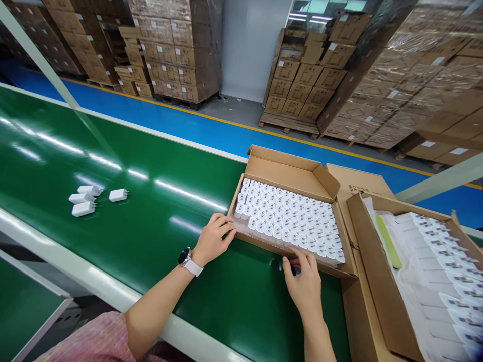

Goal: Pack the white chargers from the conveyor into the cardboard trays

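An open cardboard box point(298, 259) stands on the green belt, filled with rows of white plug adapters point(287, 211), pins up. There are gaps in the rows at its near left corner. My left hand point(214, 239), with a watch on the wrist, touches that corner with its fingers bent and apart, holding nothing. Beside the near side of the box is my right hand point(304, 279), its thumb and fingers apart at the edge; a small shiny thing shows under them, too small to name. Several loose white adapters point(83, 208) lie on the belt at the left.
At the right, a second open box point(388, 311) holds white adapters, white sheets and a green strip. A closed carton point(358, 181) is behind it. The green belt point(151, 226) has pale metal edges. Pallets of stacked cartons point(169, 50) stand beyond the blue floor.
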Available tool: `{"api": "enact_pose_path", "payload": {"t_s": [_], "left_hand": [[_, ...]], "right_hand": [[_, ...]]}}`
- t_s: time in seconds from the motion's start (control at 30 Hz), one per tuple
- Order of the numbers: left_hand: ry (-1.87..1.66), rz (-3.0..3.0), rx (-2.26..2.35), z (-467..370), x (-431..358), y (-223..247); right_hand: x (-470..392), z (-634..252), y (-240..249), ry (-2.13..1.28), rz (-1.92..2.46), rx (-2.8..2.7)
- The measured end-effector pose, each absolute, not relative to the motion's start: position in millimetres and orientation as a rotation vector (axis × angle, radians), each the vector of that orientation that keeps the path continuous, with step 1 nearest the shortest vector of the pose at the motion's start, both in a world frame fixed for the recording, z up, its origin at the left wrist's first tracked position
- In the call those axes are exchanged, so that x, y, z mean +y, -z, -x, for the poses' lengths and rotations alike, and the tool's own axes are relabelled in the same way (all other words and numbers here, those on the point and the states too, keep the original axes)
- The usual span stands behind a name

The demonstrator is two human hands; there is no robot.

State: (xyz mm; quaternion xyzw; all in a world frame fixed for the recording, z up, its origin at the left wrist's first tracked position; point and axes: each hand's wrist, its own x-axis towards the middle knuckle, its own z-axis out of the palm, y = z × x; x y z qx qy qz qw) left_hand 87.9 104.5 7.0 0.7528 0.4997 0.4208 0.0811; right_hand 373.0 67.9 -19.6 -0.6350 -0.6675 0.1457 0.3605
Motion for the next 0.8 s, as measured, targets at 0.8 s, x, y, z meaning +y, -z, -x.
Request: {"api": "enact_pose_path", "payload": {"t_s": [0.8], "left_hand": [[-1.248,-2.254,1.482,-86,106,-6]], "right_hand": [[65,-367,5,-0.259,1.68,-1.598]]}}
